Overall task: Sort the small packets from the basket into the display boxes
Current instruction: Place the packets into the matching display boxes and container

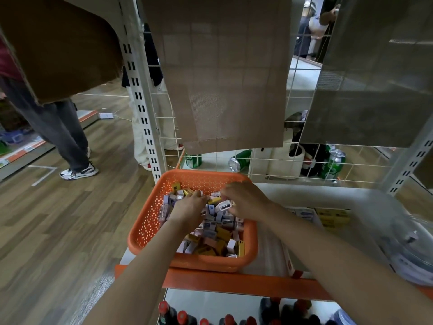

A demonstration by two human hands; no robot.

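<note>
Left grip (187, 207) and right grip (246, 198) dig, fingers curled, into packets (218, 240) heaped in the orange basket (145, 221) on the shelf (234, 283); whether either holds one cannot be told.

We are in a shop, standing at a goods rack with slotted metal uprights (140, 109), a wire grid (290, 165) at its back and an orange shelf edge (234, 282). We see stock on it: green cans (336, 160), display boxes (332, 216), and red-capped bottles (182, 317) below.
</note>
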